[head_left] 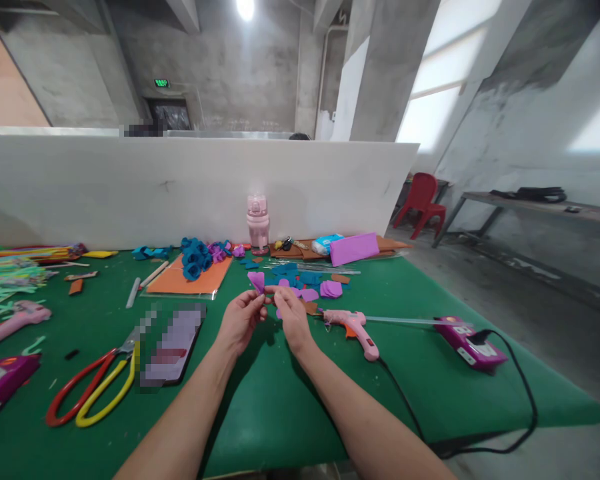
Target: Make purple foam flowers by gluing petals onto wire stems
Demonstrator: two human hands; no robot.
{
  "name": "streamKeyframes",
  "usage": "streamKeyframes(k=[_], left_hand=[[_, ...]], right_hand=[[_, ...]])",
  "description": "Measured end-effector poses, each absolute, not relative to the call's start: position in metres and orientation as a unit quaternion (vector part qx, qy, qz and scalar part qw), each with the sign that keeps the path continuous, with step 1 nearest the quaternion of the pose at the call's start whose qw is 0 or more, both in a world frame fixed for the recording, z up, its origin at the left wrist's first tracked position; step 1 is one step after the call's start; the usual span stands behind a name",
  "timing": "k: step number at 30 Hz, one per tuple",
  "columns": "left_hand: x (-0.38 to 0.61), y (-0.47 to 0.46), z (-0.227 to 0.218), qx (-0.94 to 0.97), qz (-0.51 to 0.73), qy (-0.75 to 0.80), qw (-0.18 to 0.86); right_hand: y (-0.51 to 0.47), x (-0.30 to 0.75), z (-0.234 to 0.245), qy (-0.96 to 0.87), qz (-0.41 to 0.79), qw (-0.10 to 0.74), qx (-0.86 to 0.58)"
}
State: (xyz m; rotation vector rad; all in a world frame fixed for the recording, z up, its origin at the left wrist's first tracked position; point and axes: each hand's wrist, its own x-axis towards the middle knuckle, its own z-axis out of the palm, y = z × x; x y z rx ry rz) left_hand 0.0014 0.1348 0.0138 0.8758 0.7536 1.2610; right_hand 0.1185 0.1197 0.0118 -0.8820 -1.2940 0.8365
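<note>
Over the middle of the green table, my left hand (pixel 243 320) pinches a purple crepe-paper petal (pixel 256 281) between thumb and fingertips. The petal stands up from the grip and flares at the top. My right hand (pixel 291 319) is close beside it, its fingers pressed together near the petal's base; what they hold, if anything, is hidden. Behind my hands lie loose purple petals (pixel 331 289) and blue paper pieces (pixel 286 270). A pink glue gun (pixel 347 319) with a clear glue stick in its back rests right of my right hand.
Red-and-yellow-handled scissors (pixel 107 380) and a phone (pixel 175 343) lie at left. Blue paper flowers (pixel 196 259) sit on an orange sheet (pixel 185 285). A pink bottle (pixel 258 225) stands against the white partition (pixel 195 187). A purple power strip (pixel 473 347) with a black cord is at right.
</note>
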Motion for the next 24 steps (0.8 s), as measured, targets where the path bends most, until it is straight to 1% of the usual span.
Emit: streamKeyframes(k=[2, 5, 8, 12, 18, 24], left_hand=[[0.0014, 0.1349, 0.0142, 0.385, 0.561, 0.336, 0.651], [0.0019, 0.1342, 0.0148, 0.393, 0.560, 0.347, 0.642], [0.0035, 0.1327, 0.0152, 0.416, 0.551, 0.351, 0.633], [0.0059, 0.1307, 0.0154, 0.426, 0.544, 0.354, 0.630], [0.0067, 0.1300, 0.0145, 0.432, 0.533, 0.357, 0.634], [0.0076, 0.1293, 0.0157, 0.445, 0.527, 0.350, 0.634]], right_hand=[[0.1183, 0.1197, 0.0137, -0.581, 0.324, 0.643, -0.379], [0.1197, 0.1203, 0.0134, -0.549, 0.324, 0.662, -0.394], [0.1235, 0.1188, 0.0096, -0.528, 0.338, 0.649, -0.431], [0.1253, 0.1152, 0.0056, -0.538, 0.329, 0.629, -0.455], [0.1244, 0.1148, 0.0048, -0.555, 0.288, 0.627, -0.464], [0.1256, 0.1173, 0.0049, -0.552, 0.289, 0.634, -0.458]])
